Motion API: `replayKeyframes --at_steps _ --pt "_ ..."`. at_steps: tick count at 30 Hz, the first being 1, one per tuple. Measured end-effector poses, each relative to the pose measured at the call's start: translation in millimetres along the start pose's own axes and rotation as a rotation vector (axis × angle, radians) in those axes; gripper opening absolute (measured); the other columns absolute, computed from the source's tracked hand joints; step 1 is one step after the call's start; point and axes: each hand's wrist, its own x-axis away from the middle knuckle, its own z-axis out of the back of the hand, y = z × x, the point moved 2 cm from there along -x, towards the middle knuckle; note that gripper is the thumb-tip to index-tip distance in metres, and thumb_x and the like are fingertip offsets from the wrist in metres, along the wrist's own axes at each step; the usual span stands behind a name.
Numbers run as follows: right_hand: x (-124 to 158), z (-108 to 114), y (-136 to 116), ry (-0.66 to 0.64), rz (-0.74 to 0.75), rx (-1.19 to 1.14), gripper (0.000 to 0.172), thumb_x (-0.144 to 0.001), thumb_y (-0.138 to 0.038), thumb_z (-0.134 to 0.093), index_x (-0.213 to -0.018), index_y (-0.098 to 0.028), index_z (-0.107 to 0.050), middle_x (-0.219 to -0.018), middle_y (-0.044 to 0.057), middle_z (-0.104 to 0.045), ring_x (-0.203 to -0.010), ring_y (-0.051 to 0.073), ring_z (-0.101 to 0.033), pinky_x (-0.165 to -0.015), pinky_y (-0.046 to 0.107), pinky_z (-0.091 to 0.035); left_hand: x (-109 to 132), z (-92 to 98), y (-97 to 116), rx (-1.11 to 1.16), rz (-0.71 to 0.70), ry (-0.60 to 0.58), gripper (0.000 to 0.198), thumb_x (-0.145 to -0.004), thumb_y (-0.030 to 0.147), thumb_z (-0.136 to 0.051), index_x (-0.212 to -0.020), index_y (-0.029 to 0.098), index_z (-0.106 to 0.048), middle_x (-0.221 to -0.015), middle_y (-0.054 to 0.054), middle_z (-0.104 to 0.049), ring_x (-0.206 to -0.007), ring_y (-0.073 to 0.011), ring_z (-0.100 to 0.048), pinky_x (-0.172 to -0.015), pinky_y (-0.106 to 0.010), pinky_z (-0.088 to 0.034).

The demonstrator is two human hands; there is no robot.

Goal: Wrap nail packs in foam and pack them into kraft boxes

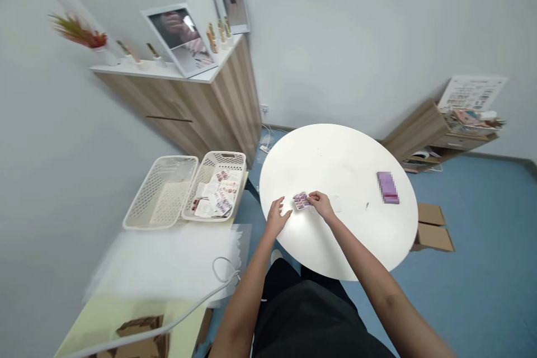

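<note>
My right hand (pixel 321 205) pinches a small pack of patterned pink-and-purple press-on nails (pixel 301 200) just above the round white table (pixel 339 162). My left hand (pixel 277 217) is open, with its fingers apart, close to the pack's lower left edge. I cannot tell whether it touches the pack. A purple rectangular packet (pixel 388 187) lies on the tabletop to the right, out of reach of neither hand's fingers. A faint clear plastic piece (pixel 334 203) lies just beyond my right hand.
On the left stand two white mesh baskets (pixel 213 187), one holding printed cards and packets. Behind them is a wooden cabinet (pixel 201 106) with framed pictures. Flattened cardboard (pixel 434 229) lies on the blue floor right of the table, and a cable crosses the lower left.
</note>
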Motion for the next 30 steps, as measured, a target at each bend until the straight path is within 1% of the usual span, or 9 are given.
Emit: replayKeyframes --at_steps 3,5,8,12,16,19,22,26,30 --pt "5 42 32 0.198 -0.036 0.102 0.032 -0.068 -0.050 -0.062 -0.081 -0.020 -0.062 -0.062 -0.001 -0.065 -0.066 0.020 -0.064 -0.064 0.032 -0.049 -2 -35.1 1 -0.184 -0.101 -0.081 0.052 -0.080 0.024 -0.063 -0.131 0.025 -0.052 -0.130 -0.010 -0.055 -0.118 -0.0259 -0.057 -0.098 -0.044 -0.049" --pt "7 59 48 0.268 -0.063 0.144 0.031 -0.069 -0.049 -0.061 -0.080 -0.021 -0.062 -0.063 0.000 -0.066 -0.066 0.020 -0.064 -0.062 0.031 -0.049 -3 -56.2 2 -0.277 -0.159 -0.119 0.054 -0.079 0.022 -0.062 -0.132 0.023 -0.050 -0.134 -0.011 -0.054 -0.126 -0.0280 -0.051 -0.105 -0.047 -0.044" --pt "7 68 64 0.312 -0.103 0.165 0.027 -0.069 -0.046 -0.061 -0.079 -0.021 -0.062 -0.066 0.001 -0.068 -0.068 0.021 -0.066 -0.063 0.030 -0.048 -6 -83.1 0 -0.363 -0.225 -0.199 0.061 -0.078 0.020 -0.059 -0.137 0.020 -0.045 -0.144 -0.013 -0.047 -0.134 -0.0299 -0.043 -0.109 -0.051 -0.039" --pt "4 61 69 0.312 -0.140 0.202 0.019 -0.071 -0.039 -0.060 -0.080 -0.022 -0.061 -0.067 0.000 -0.069 -0.069 0.020 -0.066 -0.064 0.030 -0.048 -10 -106.9 -6 -0.441 -0.283 -0.322 0.069 -0.076 0.017 -0.056 -0.142 0.015 -0.039 -0.153 -0.017 -0.036 -0.139 -0.0313 -0.038 -0.110 -0.052 -0.037" --pt "0 50 67 0.261 -0.153 0.269 0.013 -0.076 -0.032 -0.060 -0.085 -0.023 -0.061 -0.071 -0.001 -0.069 -0.073 0.019 -0.066 -0.066 0.028 -0.046 -9 -117.3 -14 -0.484 -0.295 -0.381 0.068 -0.076 0.015 -0.053 -0.142 0.013 -0.037 -0.152 -0.019 -0.037 -0.139 -0.0314 -0.038 -0.109 -0.052 -0.039" --pt "-1 44 63 0.204 -0.123 0.369 0.011 -0.080 -0.028 -0.059 -0.089 -0.022 -0.061 -0.076 -0.001 -0.067 -0.075 0.017 -0.063 -0.066 0.027 -0.043 -6 -119.0 -14 -0.487 -0.302 -0.363 0.065 -0.078 0.014 -0.052 -0.142 0.014 -0.039 -0.151 -0.018 -0.039 -0.139 -0.0303 -0.039 -0.109 -0.050 -0.040" --pt "0 42 61 0.180 -0.059 0.516 0.012 -0.082 -0.026 -0.057 -0.093 -0.021 -0.061 -0.089 0.002 -0.065 -0.079 0.017 -0.060 -0.067 0.027 -0.042 -2 -118.0 -9 -0.500 -0.280 -0.335 0.059 -0.080 0.013 -0.051 -0.138 0.017 -0.043 -0.147 -0.016 -0.041 -0.132 -0.0292 -0.046 -0.103 -0.046 -0.047" --pt "4 57 63 0.241 -0.010 0.595 0.017 -0.087 -0.029 -0.052 -0.100 -0.021 -0.060 -0.106 0.006 -0.060 -0.095 0.020 -0.057 -0.072 0.028 -0.044 1 -116.0 -2 -0.546 -0.273 -0.363 0.050 -0.080 0.010 -0.051 -0.129 0.021 -0.050 -0.138 -0.012 -0.044 -0.115 -0.0253 -0.057 -0.094 -0.042 -0.052" --pt "12 88 75 0.363 -0.134 0.588 0.028 -0.085 -0.025 -0.051 -0.111 -0.019 -0.058 -0.115 0.011 -0.056 -0.108 0.025 -0.054 -0.077 0.031 -0.046 3 -114.9 -3 -0.560 -0.272 -0.356 0.045 -0.081 0.011 -0.050 -0.126 0.020 -0.052 -0.130 -0.012 -0.046 -0.113 -0.0250 -0.055 -0.096 -0.043 -0.051"
